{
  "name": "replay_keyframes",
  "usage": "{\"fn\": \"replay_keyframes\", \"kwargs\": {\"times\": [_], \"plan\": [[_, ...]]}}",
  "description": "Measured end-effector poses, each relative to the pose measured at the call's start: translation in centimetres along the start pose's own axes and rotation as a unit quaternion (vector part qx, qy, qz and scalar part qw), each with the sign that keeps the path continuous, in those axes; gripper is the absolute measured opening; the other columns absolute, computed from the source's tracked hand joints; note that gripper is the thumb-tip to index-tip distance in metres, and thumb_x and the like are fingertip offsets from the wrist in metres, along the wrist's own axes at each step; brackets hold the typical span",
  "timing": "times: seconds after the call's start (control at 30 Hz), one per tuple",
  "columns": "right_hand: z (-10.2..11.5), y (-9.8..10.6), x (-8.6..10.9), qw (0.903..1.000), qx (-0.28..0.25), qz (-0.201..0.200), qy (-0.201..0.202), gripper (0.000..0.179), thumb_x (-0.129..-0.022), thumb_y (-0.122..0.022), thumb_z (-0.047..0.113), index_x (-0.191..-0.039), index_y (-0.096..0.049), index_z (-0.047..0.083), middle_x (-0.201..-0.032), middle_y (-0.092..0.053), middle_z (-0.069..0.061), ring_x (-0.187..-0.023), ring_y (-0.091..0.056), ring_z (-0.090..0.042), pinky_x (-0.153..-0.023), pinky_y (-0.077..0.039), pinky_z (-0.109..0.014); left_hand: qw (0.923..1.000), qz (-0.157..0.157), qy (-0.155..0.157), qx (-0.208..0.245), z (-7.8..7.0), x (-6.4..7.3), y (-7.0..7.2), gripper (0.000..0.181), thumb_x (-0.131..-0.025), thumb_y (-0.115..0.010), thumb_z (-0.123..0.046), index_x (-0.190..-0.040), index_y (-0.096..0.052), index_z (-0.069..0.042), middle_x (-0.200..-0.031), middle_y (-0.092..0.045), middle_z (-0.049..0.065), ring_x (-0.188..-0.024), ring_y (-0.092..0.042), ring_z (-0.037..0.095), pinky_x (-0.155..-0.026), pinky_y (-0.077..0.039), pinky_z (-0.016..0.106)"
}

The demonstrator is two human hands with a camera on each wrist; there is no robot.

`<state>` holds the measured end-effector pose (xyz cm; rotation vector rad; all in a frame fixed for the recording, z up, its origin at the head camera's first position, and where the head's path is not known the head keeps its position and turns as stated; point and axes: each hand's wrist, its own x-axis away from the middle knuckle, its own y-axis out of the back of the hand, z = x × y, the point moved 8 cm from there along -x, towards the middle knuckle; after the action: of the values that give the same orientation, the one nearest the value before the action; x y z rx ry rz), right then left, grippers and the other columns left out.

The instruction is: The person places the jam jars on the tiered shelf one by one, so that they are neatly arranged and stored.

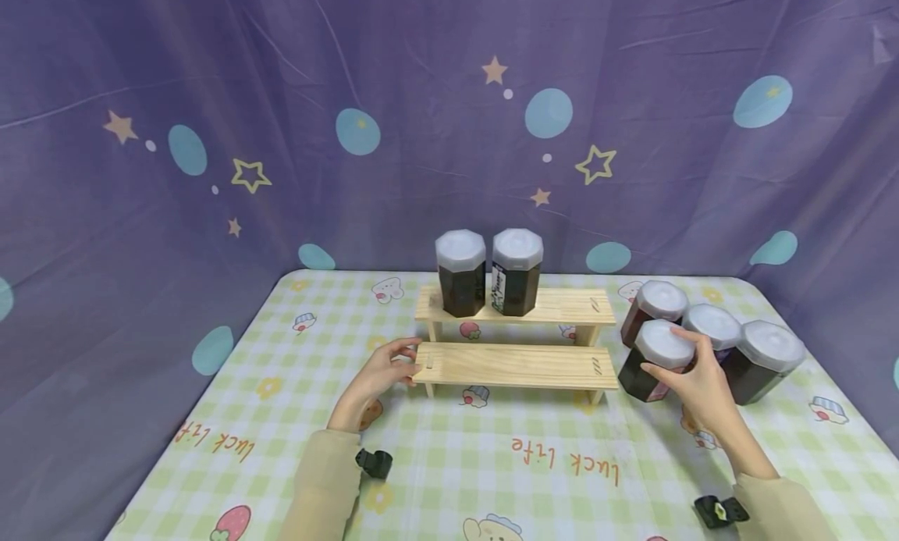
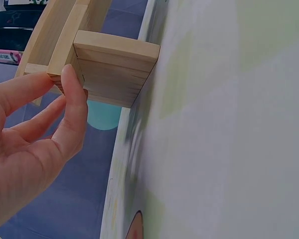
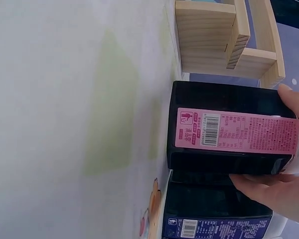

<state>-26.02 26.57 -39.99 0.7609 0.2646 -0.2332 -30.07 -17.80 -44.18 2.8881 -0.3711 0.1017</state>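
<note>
Where the right grip (image 1: pixel 705 391) pinches, a jar (image 1: pixel 655 360) sits inside.

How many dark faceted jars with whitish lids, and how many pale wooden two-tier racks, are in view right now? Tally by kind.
Pale wooden two-tier rack: 1
Dark faceted jars with whitish lids: 6 (2 on the rack, 4 to its right)
Total: 7

"What's written on your tablecloth (image 1: pixel 449 447)?"

"Orange lettering (image 1: pixel 564 459), upside down to me: 'luck life', at five o'clock and again at eight."

"And the jars?"

"In my right-wrist view, the gripped jar (image 3: pixel 229 97) has a pink label (image 3: pixel 259 133) with a barcode (image 3: pixel 210 129) at three; the next jar (image 3: pixel 214 200), a blue label (image 3: pixel 229 228) at five. Their small print defeats me."
</note>
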Motion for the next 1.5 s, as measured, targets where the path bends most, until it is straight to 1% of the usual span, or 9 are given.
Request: {"fn": "replay_keyframes", "kwargs": {"times": [0.3, 0.33, 0.53, 0.57, 0.63, 0.83, 1.1, 1.23, 1.5], "plan": [[-0.3, -0.2, -0.1, 0.9987, -0.051, 0.003, 0.006, 0.071, -0.074, -0.072, 0.020, -0.130, -0.032, 0.001, -0.106, -0.043, -0.015, -0.066, -0.043, 0.001, -0.051, -0.039, -0.012, 1.0000, -0.001, -0.003, -0.005, 0.0, 0.0, 0.0, 0.049, -0.083, -0.055, 0.003, -0.129, -0.040, 0.003, -0.102, -0.044, 0.018, -0.068, -0.056, 0.013, -0.065, -0.055, 0.037], [-0.3, -0.2, -0.1, 0.9987, -0.052, 0.002, 0.005, 0.071, -0.074, -0.072, 0.020, -0.130, -0.032, 0.001, -0.106, -0.043, -0.015, -0.066, -0.043, 0.002, -0.051, -0.039, -0.011, 1.0000, 0.000, -0.001, -0.006, -0.3, 0.1, -0.1, 0.049, -0.083, -0.055, 0.003, -0.129, -0.039, 0.004, -0.103, -0.044, 0.019, -0.068, -0.055, 0.013, -0.065, -0.055, 0.038], [-6.4, -1.9, -1.6, 0.9988, -0.040, -0.024, 0.013, 0.077, -0.068, -0.074, 0.039, -0.132, -0.034, 0.022, -0.112, -0.044, -0.006, -0.079, -0.047, -0.001, -0.055, -0.041, -0.009, 1.0000, -0.004, 0.005, -0.007, -0.3, 0.2, -0.1, 0.049, -0.082, -0.055, 0.004, -0.129, -0.040, 0.003, -0.105, -0.044, 0.021, -0.068, -0.056, 0.014, -0.065, -0.055, 0.036], [-7.2, -2.1, -1.8, 0.9987, -0.041, -0.027, 0.014, 0.078, -0.067, -0.074, 0.042, -0.132, -0.034, 0.025, -0.113, -0.044, -0.005, -0.082, -0.047, -0.001, -0.057, -0.042, -0.008, 1.0000, -0.005, 0.004, -0.007, 0.0, 0.0, 0.0, 0.049, -0.082, -0.055, 0.004, -0.129, -0.040, 0.003, -0.105, -0.045, 0.020, -0.068, -0.056, 0.014, -0.065, -0.055, 0.035], [-6.4, -1.9, -1.6, 0.9982, -0.053, -0.023, 0.015, 0.077, -0.067, -0.074, 0.041, -0.132, -0.035, 0.022, -0.115, -0.044, -0.010, -0.086, -0.047, 0.001, -0.060, -0.041, -0.006, 1.0000, -0.002, 0.005, -0.005, 0.0, 0.0, 0.0, 0.050, -0.082, -0.055, 0.004, -0.129, -0.040, 0.004, -0.106, -0.044, 0.021, -0.069, -0.056, 0.014, -0.065, -0.055, 0.036], [-5.7, -1.6, -1.4, 0.9971, -0.069, -0.026, 0.016, 0.075, -0.067, -0.075, 0.035, -0.130, -0.037, 0.020, -0.117, -0.044, -0.011, -0.088, -0.046, 0.005, -0.063, -0.042, -0.004, 0.9999, 0.006, 0.012, 0.003, 0.1, -0.2, 0.0, 0.051, -0.083, -0.054, 0.005, -0.130, -0.036, 0.008, -0.107, -0.042, 0.023, -0.069, -0.056, 0.014, -0.070, -0.053, 0.043], [-7.4, -2.0, -1.9, 0.9979, -0.049, -0.043, 0.003, 0.076, -0.064, -0.077, 0.039, -0.129, -0.040, 0.028, -0.115, -0.047, -0.004, -0.085, -0.048, 0.006, -0.061, -0.042, -0.005, 1.0000, 0.003, 0.005, 0.001, 0.0, 0.0, 0.0, 0.051, -0.083, -0.055, 0.003, -0.130, -0.037, 0.006, -0.108, -0.043, 0.022, -0.069, -0.056, 0.014, -0.066, -0.055, 0.035], [-8.4, -2.1, -2.0, 0.9980, -0.034, -0.052, -0.004, 0.076, -0.061, -0.078, 0.041, -0.128, -0.041, 0.032, -0.112, -0.049, -0.002, -0.081, -0.050, 0.004, -0.057, -0.043, -0.007, 1.0000, 0.002, 0.002, -0.001, -0.2, 0.1, 0.0, 0.051, -0.082, -0.055, 0.003, -0.131, -0.038, 0.004, -0.107, -0.042, 0.021, -0.070, -0.056, 0.016, -0.066, -0.055, 0.035], [-9.2, -1.7, -2.3, 0.9962, -0.043, -0.073, 0.022, 0.076, -0.060, -0.080, 0.035, -0.126, -0.044, 0.034, -0.106, -0.054, -0.002, -0.079, -0.054, 0.000, -0.056, -0.044, -0.009, 1.0000, 0.002, 0.007, 0.001, -0.1, 0.1, -0.1, 0.051, -0.083, -0.056, 0.002, -0.131, -0.038, 0.003, -0.108, -0.041, 0.021, -0.069, -0.055, 0.016, -0.066, -0.054, 0.037]]}}
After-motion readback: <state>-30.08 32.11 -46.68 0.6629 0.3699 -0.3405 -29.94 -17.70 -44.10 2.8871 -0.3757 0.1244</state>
